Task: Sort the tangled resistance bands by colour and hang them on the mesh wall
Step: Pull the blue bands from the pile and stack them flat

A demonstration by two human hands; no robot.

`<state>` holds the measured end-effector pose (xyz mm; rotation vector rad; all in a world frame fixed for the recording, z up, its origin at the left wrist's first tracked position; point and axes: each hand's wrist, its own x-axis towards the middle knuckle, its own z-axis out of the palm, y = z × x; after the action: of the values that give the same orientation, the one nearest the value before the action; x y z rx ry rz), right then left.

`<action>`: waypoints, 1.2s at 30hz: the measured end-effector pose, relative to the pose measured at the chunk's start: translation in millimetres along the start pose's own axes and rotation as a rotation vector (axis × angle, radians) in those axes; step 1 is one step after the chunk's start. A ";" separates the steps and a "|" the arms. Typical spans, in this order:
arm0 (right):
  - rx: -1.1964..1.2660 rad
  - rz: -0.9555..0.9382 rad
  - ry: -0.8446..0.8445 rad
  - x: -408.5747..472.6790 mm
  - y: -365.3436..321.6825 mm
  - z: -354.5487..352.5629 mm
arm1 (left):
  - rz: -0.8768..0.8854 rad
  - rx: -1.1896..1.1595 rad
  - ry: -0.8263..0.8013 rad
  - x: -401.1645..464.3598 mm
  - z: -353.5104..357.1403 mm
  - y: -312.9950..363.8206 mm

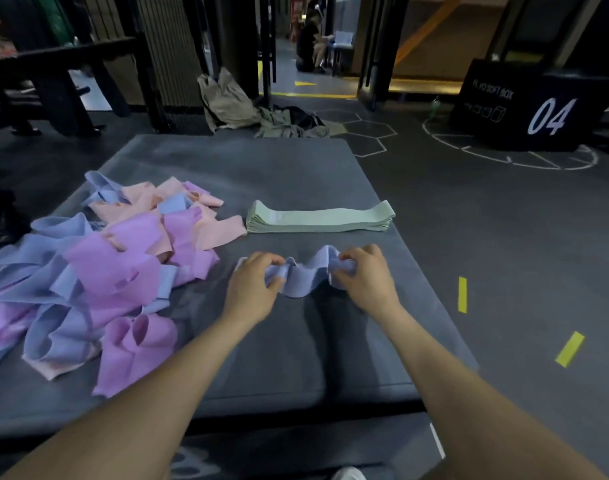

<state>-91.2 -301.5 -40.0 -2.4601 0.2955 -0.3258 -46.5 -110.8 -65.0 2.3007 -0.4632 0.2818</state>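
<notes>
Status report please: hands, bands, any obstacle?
Left hand and right hand grip one blue fabric band. Flat green band stack sorted. Tangled pink, purple, blue pile left. No obstacle.

Between the left hand and right hand: a pale blue band. Beyond them, a mint-green stack. Left of the left hand, a blue, lilac and peach tangled pile. Underneath, a dark grey mat.
</notes>
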 end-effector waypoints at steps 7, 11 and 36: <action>-0.321 -0.071 0.020 18.4 -8.5 2.1 | 0.074 -0.060 -0.030 12.1 18.7 13.2; -0.397 -0.096 -0.075 22.2 -11.4 13.1 | 0.106 -0.022 -0.102 16.4 23.7 13.5; 0.235 -0.203 0.019 0.4 -54.9 -2.7 | 0.068 -0.005 0.077 20.4 -62.5 28.3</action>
<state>-84.4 -260.5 -3.9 -2.2586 0.0122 -0.4441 -43.4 -88.8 3.1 2.2631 -0.5032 0.4008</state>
